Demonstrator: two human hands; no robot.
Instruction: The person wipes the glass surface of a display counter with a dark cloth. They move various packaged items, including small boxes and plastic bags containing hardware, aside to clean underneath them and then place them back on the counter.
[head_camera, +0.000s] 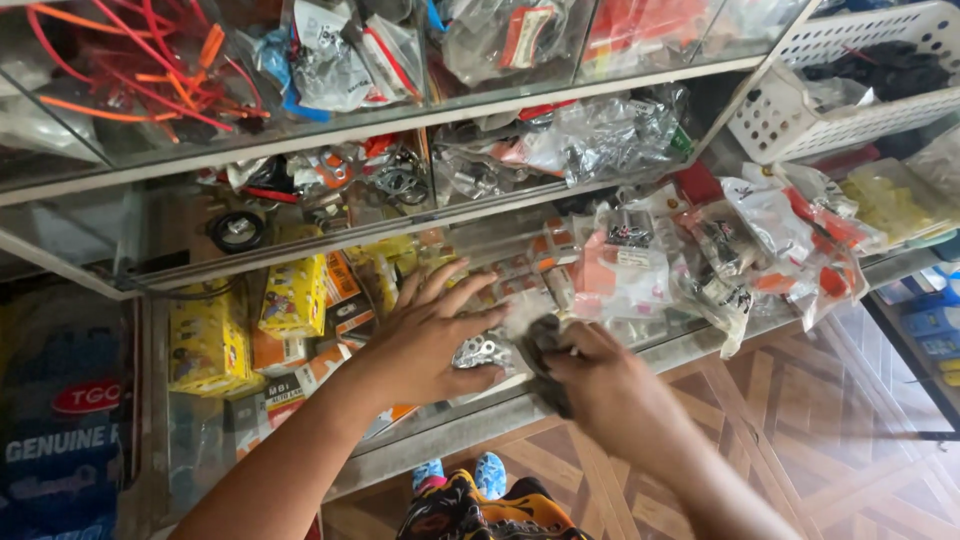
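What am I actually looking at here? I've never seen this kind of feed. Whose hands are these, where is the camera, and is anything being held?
There is one picture, taken from a camera worn on a person's head, looking down. No machine is involved: both hands are the wearer's own. They reach over a glass display counter with shelves of small parts in clear plastic packets and yellow boxes beneath. The left hand lies flat, fingers spread, on the glass, with a shiny metal part at its thumb. The right hand has its grip closed on a dark cloth. A white basket sits at upper right, and a tiled floor shows below.
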